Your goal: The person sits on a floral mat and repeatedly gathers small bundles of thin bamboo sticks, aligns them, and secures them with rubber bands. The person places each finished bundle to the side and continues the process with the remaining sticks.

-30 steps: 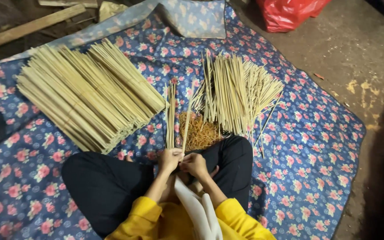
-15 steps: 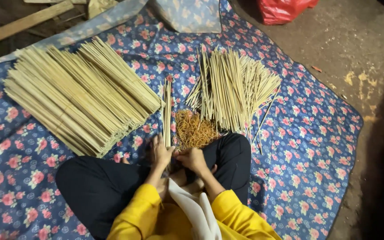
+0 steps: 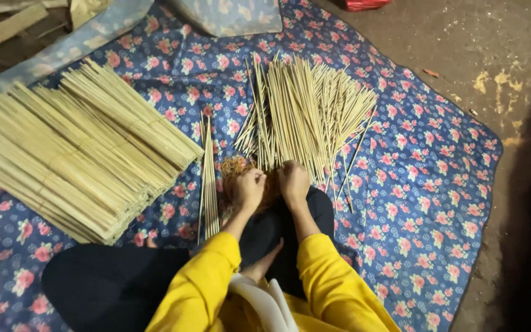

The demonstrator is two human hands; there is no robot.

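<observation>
Both hands [image 3: 271, 184] on orange rubber bands [image 3: 233, 169] — loose sticks [image 3: 302, 110] just beyond.

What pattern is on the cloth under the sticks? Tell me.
The cloth is blue with pink and white flowers, seen in the head view.

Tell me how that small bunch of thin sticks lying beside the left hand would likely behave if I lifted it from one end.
The small bunch of sticks looks thin and long, so it would probably flex a little but stay fairly stiff. No tie shows on it, so the sticks may fan apart or slip out, as the loose pile already has. It likely weighs little; the left hand alone should manage.
</observation>
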